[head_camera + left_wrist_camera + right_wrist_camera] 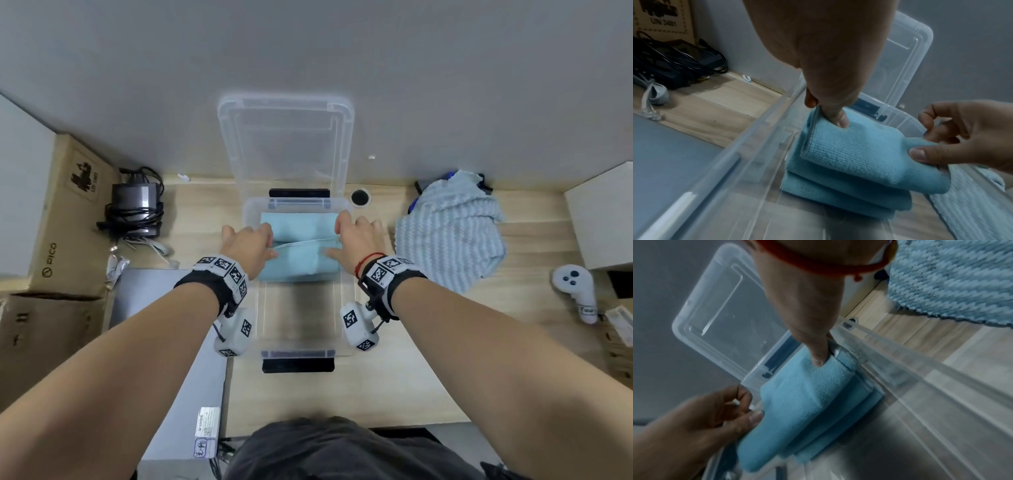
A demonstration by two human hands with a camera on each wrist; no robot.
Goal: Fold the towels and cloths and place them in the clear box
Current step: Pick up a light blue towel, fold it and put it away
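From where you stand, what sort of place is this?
Probably an office or lab desk, not a home: a wooden desktop against a grey wall, cardboard boxes, a power brick with cables, and a VR controller.

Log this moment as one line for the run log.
phase: placing | left hand: holds blue towel | right hand: holds towel | towel: folded, in box far end | striped cloth: unfolded, right of box

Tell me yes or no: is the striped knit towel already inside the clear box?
No, the striped knit towel lies bunched on the table to the right of the clear box, which holds only the folded blue cloth.
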